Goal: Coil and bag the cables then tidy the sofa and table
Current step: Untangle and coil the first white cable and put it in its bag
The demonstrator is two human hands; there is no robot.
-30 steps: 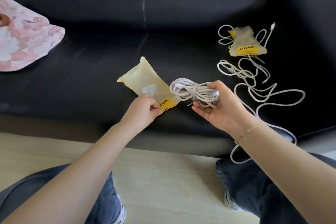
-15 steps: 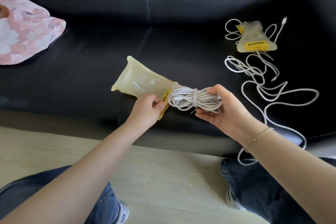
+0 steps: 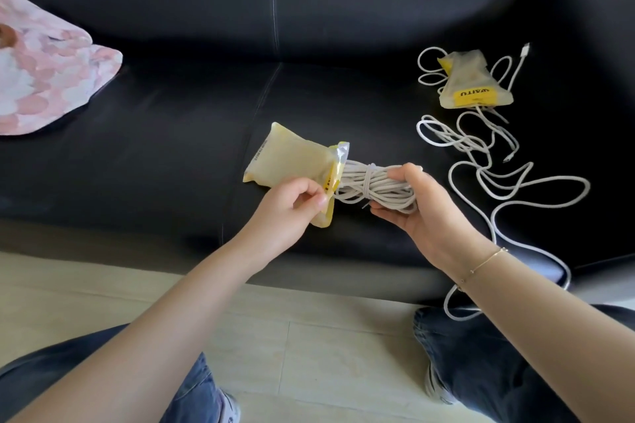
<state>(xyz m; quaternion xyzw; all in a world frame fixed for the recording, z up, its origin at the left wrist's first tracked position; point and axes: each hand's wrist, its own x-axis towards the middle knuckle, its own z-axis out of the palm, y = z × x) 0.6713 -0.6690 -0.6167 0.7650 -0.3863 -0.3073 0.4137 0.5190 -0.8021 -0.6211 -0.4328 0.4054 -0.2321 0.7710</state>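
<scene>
A coiled white cable [image 3: 369, 185], wound round its middle, points left into the mouth of a translucent yellow pouch [image 3: 292, 163]. My right hand [image 3: 426, 213] grips the coil's right end. My left hand [image 3: 285, 213] pinches the pouch's open yellow-banded edge. The coil's left tip sits just inside the opening. Both are held above the black sofa [image 3: 171, 134] seat. A second yellow pouch [image 3: 472, 84] lies at the right on a loose white cable [image 3: 488, 168].
A pink patterned cushion [image 3: 44, 79] rests on the sofa's left side. The loose cable trails over the seat's front edge toward the pale floor [image 3: 292, 336]. My knees in blue jeans show at the bottom left and right.
The pouch has swung round so that its mouth faces the coil. My right hand has brought the coil left, and its tip has entered the opening.
</scene>
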